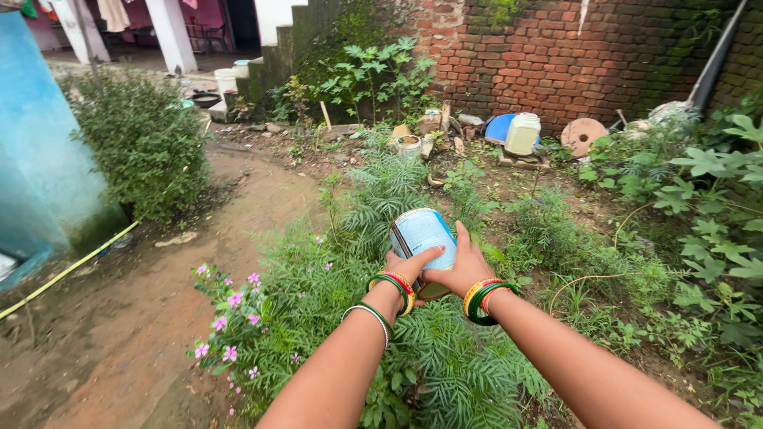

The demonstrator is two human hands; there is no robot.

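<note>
You have one round can [423,238] in front of you, held out over the feathery green plants [445,373] near the middle of the garden bed, tilted so its top end points away from you. Both hands are clamped on it: your left hand [409,266] wraps the near left side with the thumb lying across the pale blue label, and your right hand [461,270] cups the lower right, thumb up along the wall.

It looks like a stiff metal tin with a paper or printed wrap, so it should not give under your grip. Judged by the two-handed hold, it may carry some weight, though you cannot tell from here whether it is full. The smooth wall could turn slippery if wet; the safest hold is likely around the middle of the body with one palm under the base, as you have it.

Counted: one can, two hands, bangles on both wrists in green, red and yellow. Farther off, by the brick wall [572,56], stand one white plastic jug [522,133], one blue tub [499,127] behind it and one round stone disc [582,137]. A clump of pink flowers [226,318] grows at the left edge of the bed, beside the dirt path [143,318].
</note>
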